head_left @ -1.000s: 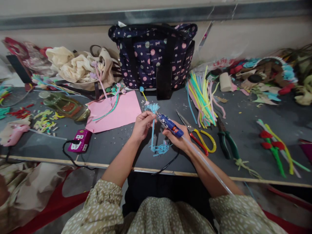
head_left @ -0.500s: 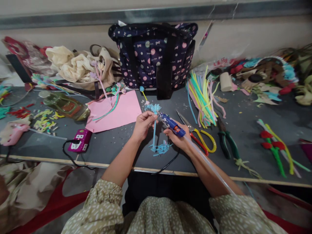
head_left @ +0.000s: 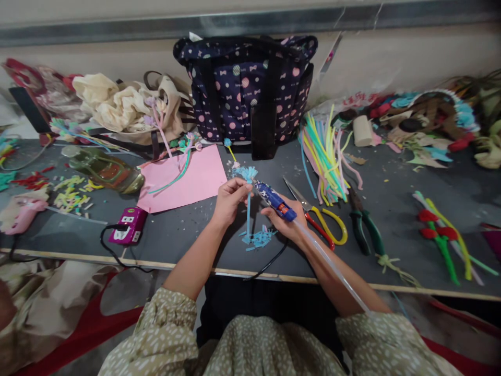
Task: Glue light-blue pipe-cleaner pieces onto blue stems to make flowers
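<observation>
Between the thumb and fingers of my left hand (head_left: 231,201) is a blue pipe cleaner flower (head_left: 247,172), its fringed head up and its straight stem (head_left: 248,211) hanging down. My right hand (head_left: 289,216) is wrapped round a blue glue gun (head_left: 274,199), with a long clear glue stick (head_left: 329,261) running out of its back along my forearm. The gun's nozzle is at the flower head; whether it touches I cannot tell. Short blue pipe cleaner pieces (head_left: 261,238) lie on the table below my hands.
Scissors (head_left: 329,224) and pliers (head_left: 366,224) lie right of my hands, a bundle of pipe cleaners (head_left: 323,156) behind them. Pink paper (head_left: 188,180), a purple power socket (head_left: 128,225) and a bottle (head_left: 104,169) are on the left. A phone (head_left: 263,130) leans against a dark bag (head_left: 242,89).
Almost nothing differs. The glue gun and the flower keep nearly the same place, with only a very slight shift of my hands.
</observation>
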Tool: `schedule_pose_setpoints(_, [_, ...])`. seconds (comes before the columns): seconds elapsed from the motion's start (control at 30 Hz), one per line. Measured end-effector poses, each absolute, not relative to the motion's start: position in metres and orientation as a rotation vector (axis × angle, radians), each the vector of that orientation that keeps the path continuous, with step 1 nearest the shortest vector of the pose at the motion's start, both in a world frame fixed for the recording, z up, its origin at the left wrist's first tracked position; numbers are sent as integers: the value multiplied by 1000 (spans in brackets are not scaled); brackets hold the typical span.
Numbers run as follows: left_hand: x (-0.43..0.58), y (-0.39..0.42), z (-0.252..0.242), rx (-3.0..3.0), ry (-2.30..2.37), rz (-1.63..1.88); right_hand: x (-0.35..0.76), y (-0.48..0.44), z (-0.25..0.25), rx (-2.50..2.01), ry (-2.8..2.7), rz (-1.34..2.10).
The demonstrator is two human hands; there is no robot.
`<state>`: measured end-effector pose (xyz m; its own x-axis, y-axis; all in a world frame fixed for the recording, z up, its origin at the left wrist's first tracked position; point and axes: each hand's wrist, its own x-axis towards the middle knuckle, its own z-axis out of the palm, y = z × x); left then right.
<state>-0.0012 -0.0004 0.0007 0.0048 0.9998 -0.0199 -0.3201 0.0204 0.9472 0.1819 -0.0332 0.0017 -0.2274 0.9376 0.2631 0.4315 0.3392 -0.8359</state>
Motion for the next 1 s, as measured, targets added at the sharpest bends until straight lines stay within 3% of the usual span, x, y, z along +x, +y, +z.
schedule_pose_setpoints(1.0, [-3, -1, 0, 969, 920, 1328, 185, -31, -5, -1249, -1947, 699])
